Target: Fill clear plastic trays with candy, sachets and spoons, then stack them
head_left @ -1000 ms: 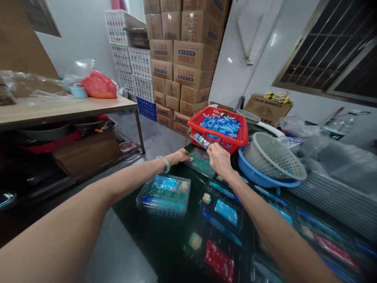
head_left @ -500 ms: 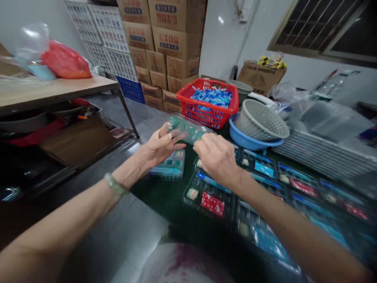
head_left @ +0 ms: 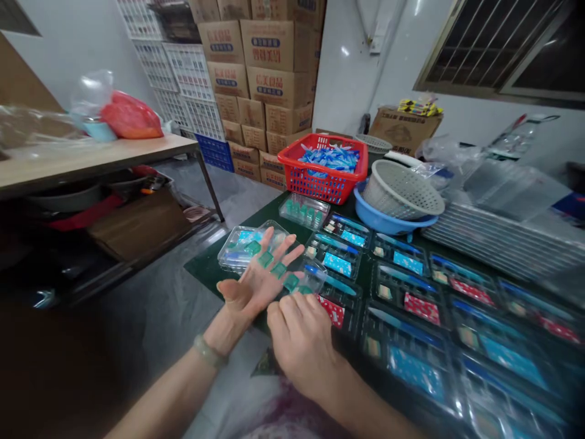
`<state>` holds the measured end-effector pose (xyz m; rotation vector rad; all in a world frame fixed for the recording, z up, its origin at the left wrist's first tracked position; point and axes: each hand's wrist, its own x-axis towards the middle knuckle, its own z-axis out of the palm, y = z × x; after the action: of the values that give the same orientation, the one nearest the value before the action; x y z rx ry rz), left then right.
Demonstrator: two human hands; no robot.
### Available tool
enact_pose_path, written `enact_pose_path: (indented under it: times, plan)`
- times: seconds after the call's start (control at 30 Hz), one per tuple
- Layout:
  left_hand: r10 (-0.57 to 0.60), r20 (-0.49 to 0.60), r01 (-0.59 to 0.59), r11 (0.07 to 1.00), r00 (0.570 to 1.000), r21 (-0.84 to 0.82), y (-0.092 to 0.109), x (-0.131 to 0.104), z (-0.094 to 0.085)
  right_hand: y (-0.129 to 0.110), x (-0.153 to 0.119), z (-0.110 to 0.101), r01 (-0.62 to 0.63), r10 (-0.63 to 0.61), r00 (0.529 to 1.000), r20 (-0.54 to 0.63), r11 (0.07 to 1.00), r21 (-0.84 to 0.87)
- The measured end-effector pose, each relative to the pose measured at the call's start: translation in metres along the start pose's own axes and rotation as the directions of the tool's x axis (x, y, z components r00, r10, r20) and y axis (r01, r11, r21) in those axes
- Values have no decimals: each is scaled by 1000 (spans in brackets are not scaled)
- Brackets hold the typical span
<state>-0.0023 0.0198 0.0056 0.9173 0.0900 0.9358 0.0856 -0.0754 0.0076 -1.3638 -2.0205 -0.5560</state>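
A clear plastic lid with green squares (head_left: pixel 278 269) is tilted above the near left part of the dark green table. My right hand (head_left: pixel 301 341) pinches its lower right end. Palm up, my left hand (head_left: pixel 267 277) has its fingers spread against the lid, and nothing is gripped in it. Behind my left fingers lies a filled clear tray (head_left: pixel 235 249). Another clear piece with green squares (head_left: pixel 305 210) rests by the red basket. To the right are rows of black trays holding blue pens and blue or red dotted packets (head_left: pixel 408 262).
A red basket (head_left: pixel 324 167) of blue pieces stands at the back. Beside it, a grey colander (head_left: pixel 404 189) sits in a blue basin (head_left: pixel 388 219). Stacked cartons (head_left: pixel 278 82) are behind; a side table (head_left: pixel 173 145) is at left.
A clear piece with green squares now lies by the red basket. Both hands have come nearer, with a green-squared lid between them. My left fingers have spread, and the view has shifted.
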Motion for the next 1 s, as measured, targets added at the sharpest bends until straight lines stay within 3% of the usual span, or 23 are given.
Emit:
enact_pose_path:
  times: [0.17,0.23,0.37,0.47,0.63,0.73,0.83,0.9,1.0]
  plan:
    - [-14,-52,9,996,999,-88,-15,3,6,-5,5,-9,-32,28,998,49,996,79]
    - [-47,-84,38,993,995,-111,-13,6,7,3,2,-19,-50,49,999,10,988,144]
    - [-115,-119,112,993,986,-29,-7,11,8,33,-12,-35,-213,252,959,-127,943,257]
    - [-137,-134,145,988,981,45,-4,12,9,48,-24,-36,-304,359,926,-119,893,332]
    - [-152,-64,149,988,986,-45,9,11,11,54,-40,-35,-384,444,890,-104,854,352]
    - [-164,-15,165,986,986,3,25,17,17,60,-52,-45,-487,539,837,-93,812,321]
    - [-179,51,173,979,983,106,36,30,22,69,-66,-57,-624,667,744,-47,718,308]
    - [-199,109,178,967,974,182,37,41,23,72,-76,-62,-688,725,689,-6,658,306]
    - [-247,181,186,936,952,300,32,56,22,73,-90,-63,-730,758,652,32,616,297]
